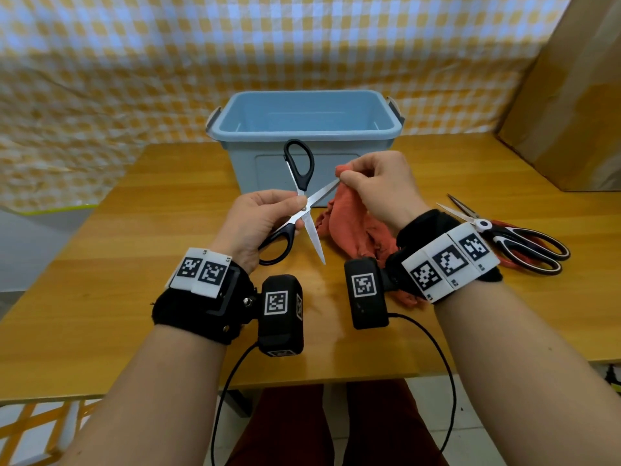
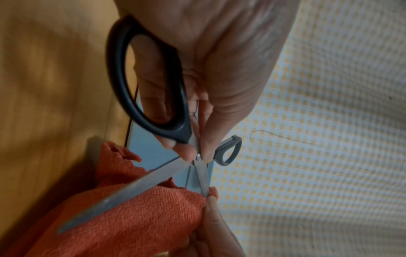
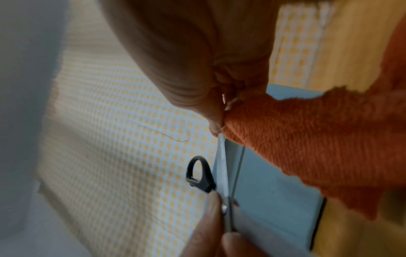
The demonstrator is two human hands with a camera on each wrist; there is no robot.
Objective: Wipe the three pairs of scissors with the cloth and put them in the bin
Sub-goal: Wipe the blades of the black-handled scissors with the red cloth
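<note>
My left hand pinches the black-handled scissors at the pivot and holds them wide open above the wooden table. One handle loop points up toward the blue bin. My right hand pinches the orange cloth around the tip of the upper blade. The left wrist view shows the scissors lying across the cloth. The right wrist view shows the cloth bunched at the blade. Two more pairs of scissors, one black-and-white, one red-handled, lie stacked on the table at the right.
A large cardboard box stands at the back right. A yellow checked sheet hangs behind the table. The bin looks empty inside. Cables run from the wrist cameras down over the table's front edge.
</note>
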